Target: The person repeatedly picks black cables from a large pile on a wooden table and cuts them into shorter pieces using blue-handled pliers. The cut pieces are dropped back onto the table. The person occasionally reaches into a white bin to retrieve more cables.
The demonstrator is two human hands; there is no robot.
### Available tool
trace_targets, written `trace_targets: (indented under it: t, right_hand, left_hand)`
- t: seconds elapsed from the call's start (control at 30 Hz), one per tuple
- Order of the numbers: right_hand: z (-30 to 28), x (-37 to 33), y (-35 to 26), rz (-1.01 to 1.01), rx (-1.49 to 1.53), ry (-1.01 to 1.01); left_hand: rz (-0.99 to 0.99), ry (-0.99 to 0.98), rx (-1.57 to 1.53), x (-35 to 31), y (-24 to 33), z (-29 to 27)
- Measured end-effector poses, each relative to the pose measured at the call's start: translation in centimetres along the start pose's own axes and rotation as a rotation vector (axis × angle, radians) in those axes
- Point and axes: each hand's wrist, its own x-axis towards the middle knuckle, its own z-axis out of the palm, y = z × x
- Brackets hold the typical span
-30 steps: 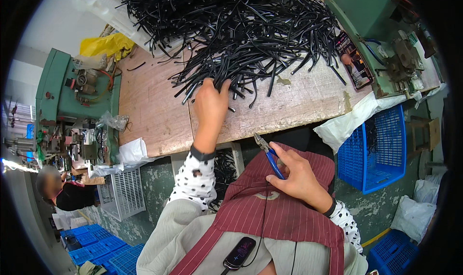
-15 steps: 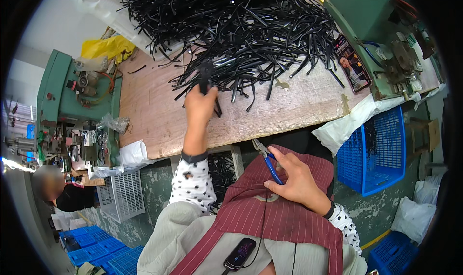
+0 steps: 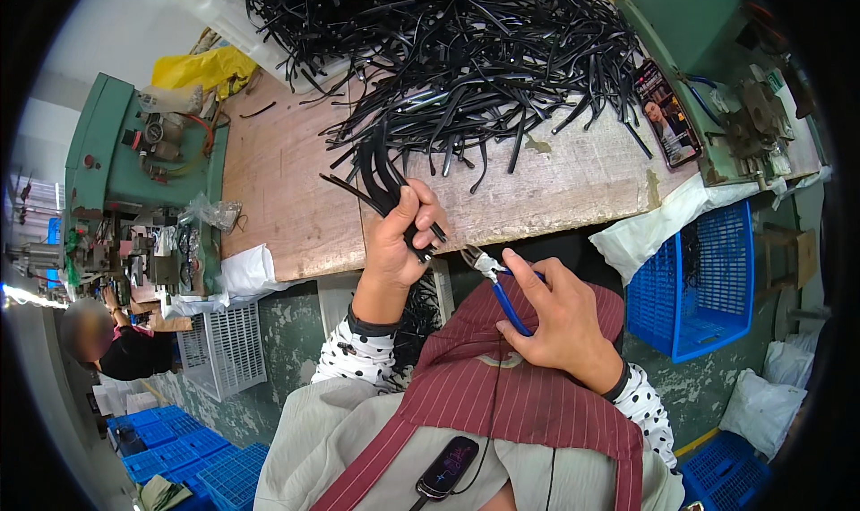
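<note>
Black strips, slender, glossy, gently curved.

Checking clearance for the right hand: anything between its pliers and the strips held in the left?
Nothing visible. A gap separates the tips of the pliers in the right hand from the near ends of the strips in the left hand. Depth is unclear from this view.
</note>
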Motion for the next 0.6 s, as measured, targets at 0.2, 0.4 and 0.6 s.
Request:
trace_targets:
  t: [0.2,0.4,0.6]
  right_hand:
    - [-0.5,0.3,-0.5,-0.068,-0.085,0.017]
    - [-0.9,0.3,-0.5,-0.08,-0.095,-0.013]
    - [-1.4,0.2,-0.3,-0.089,-0.071,-0.07]
  left_hand:
    - [-0.116,-0.276,-0.19,0.1,-0.5,0.7]
    - [-0.205,-0.324,-0.303,0.2,-1.0,0.5]
    - [-0.23,-0.433,-0.37,0.5,-1.6,0.2]
